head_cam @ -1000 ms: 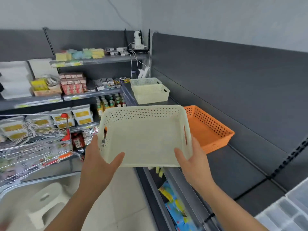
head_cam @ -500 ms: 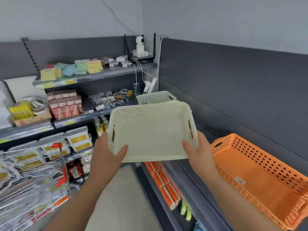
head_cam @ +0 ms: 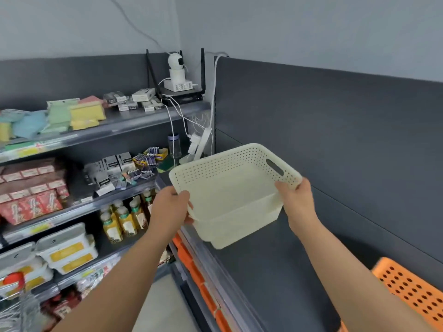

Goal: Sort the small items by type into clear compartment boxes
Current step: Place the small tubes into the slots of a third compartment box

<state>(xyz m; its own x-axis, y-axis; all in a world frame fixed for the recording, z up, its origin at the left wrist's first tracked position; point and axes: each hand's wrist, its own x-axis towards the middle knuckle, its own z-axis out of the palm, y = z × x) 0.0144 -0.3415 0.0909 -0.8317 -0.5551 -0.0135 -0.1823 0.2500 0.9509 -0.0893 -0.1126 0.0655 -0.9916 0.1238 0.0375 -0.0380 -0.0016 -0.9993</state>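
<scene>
The cream perforated plastic basket (head_cam: 233,188) sits in the middle of the frame, a little right of centre, held up off the dark grey metal shelf (head_cam: 275,267) and tilted so its open top faces the camera. It looks as if a second basket of the same kind is nested beneath it — a lower rim shows below the near wall — though I cannot tell for certain. It appears empty.

The left hand (head_cam: 171,207) is closed on the near left corner, thumb over the rim and fingers curled underneath. The right hand (head_cam: 296,197) is closed on the right rim just below the oval handle slot, thumb on top. Both grips are firm pinches on the edge, not through the handles.

The step in hand seems to be setting this basket down on the shelf, clearing space for the sorting. To do it well, level the basket first so the base meets the shelf flat, then lower both sides together — a one-sided drop would let it slide off the front lip towards the orange packs (head_cam: 191,267) below. Keep it clear of the orange perforated plastic basket (head_cam: 412,291) at the lower right of the frame and of the white cables (head_cam: 191,130) hanging at upper centre. No clear compartment boxes are in view.
</scene>
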